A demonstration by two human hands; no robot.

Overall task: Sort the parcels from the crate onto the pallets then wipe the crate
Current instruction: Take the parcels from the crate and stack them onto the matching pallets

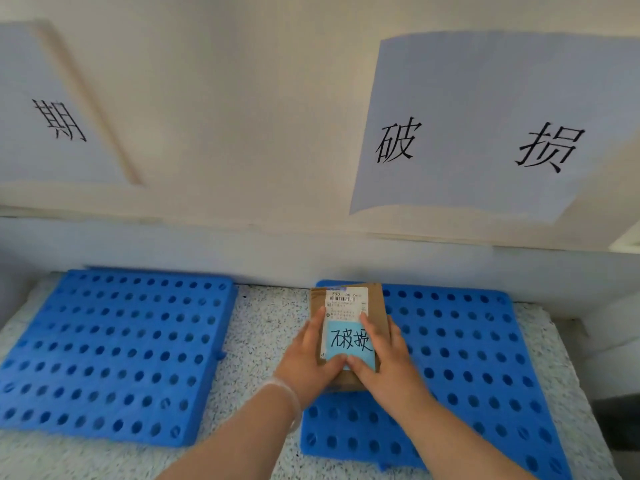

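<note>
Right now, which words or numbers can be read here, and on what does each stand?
"破 损": right wall sheet.
"期": left wall sheet, which runs out of frame.
"破损", handwritten: blue note on the parcel.
"530" perhaps, rest too small: shipping label.

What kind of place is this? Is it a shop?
Probably a parcel-sorting room, not a shop. The left hand and right hand hold a labelled parcel at the right pallet, the left pallet lies beside it, and a paper sign hangs on the wall above.
</note>
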